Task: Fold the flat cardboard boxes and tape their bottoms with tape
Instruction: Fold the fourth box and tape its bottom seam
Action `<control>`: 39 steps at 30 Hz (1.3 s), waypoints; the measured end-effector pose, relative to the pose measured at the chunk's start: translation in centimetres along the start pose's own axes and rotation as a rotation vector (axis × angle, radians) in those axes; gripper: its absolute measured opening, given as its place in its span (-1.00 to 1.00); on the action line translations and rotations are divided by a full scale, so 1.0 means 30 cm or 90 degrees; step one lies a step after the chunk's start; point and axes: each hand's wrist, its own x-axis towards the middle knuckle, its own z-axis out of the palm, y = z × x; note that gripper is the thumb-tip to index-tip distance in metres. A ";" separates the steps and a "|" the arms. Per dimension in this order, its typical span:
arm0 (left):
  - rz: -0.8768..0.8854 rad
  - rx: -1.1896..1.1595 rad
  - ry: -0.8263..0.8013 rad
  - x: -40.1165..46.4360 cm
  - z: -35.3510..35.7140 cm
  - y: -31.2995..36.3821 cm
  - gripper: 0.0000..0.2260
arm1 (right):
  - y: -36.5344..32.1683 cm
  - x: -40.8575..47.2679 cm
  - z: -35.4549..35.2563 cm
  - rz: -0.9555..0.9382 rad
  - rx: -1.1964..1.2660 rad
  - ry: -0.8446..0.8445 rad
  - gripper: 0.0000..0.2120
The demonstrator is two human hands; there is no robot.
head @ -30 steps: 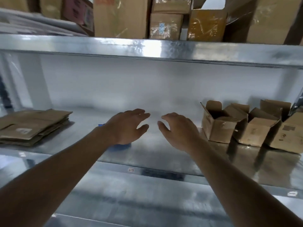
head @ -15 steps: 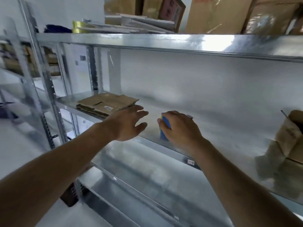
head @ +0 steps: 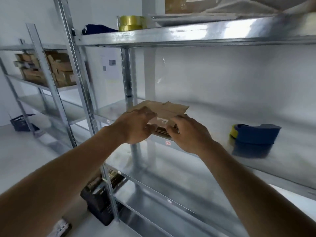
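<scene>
Both hands reach the stack of flat cardboard boxes (head: 159, 111) at the metal shelf (head: 213, 120) edge, left hand (head: 135, 124) and right hand (head: 187, 134) with fingers curled at its near edge, likely to lift the top one, though actual pinching is unclear

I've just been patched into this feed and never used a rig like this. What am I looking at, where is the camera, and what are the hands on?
There is no machine: one camera worn on a person's head looks forward and down at their two bare arms. They face a metal shelf. The left hand and right hand are at the front edge of a stack of flat cardboard boxes; blur hides whether they grip it. A blue tape dispenser sits on the same shelf to the right. Yellowish tape rolls rest on the shelf above.
</scene>
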 end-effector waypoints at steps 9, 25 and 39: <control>0.030 -0.027 -0.019 0.207 0.081 -0.370 -0.55 | -0.061 0.304 0.156 0.067 -0.057 -0.003 -0.54; 0.069 -0.058 -0.118 0.801 0.383 -0.708 -0.48 | 0.187 0.793 0.453 0.304 -0.072 -0.020 -0.45; 0.128 -0.071 -0.162 0.938 0.439 -0.811 -0.38 | 0.130 0.824 0.480 0.456 -0.041 0.042 -0.51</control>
